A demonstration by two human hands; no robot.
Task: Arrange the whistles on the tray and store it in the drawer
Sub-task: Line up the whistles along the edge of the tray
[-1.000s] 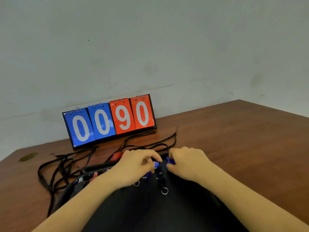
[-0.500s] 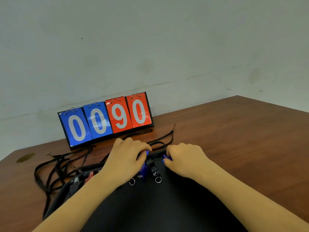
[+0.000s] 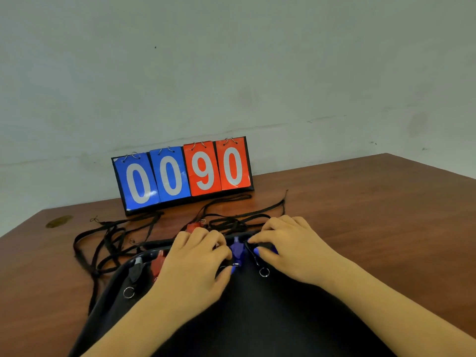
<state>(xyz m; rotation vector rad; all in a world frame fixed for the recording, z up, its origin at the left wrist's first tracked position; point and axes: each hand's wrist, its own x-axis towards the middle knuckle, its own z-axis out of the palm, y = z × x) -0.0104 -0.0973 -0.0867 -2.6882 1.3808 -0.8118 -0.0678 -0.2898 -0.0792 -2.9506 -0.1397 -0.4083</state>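
A brown wooden table meets a pale grey-green wall. At twelve o'clock from the hands, against the wall, stands a flip scoreboard reading 0090, two blue cards then two red.

A black tray lies at the near edge, and whistles sit in a row along its far rim. A purple whistle lies between the two hands, its long axis running twelve to six, narrow end toward twelve. At nine o'clock from the left hand lie a red whistle and a black whistle, aligned the same way, rings toward six. Black lanyards trail off the tray toward ten o'clock.

The left hand rests with fingers curled beside the purple whistle; whether it grips anything cannot be told. The right hand pinches a blue whistle, mostly hidden, perhaps lying crosswise.
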